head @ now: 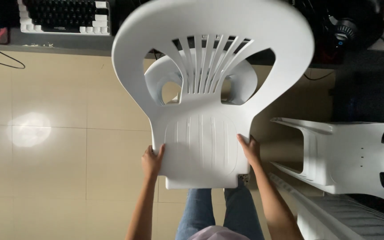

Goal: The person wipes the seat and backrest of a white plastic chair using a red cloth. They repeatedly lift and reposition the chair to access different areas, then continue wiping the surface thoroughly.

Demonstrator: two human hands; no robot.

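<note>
Both hands grip one white plastic chair (203, 138) by the side edges of its seat: the left hand (152, 161) is closed on the left edge, the right hand (250, 150) on the right, fingers curled around the rim. The chair is lifted off the tiled floor (58, 155), its long axis running straight away from the person, curved back farthest out. Each hand sits about equally near. I count three chairs: this one, a second (241, 80) seen through its backrest, and a third (352, 155) lying at the right.
</note>
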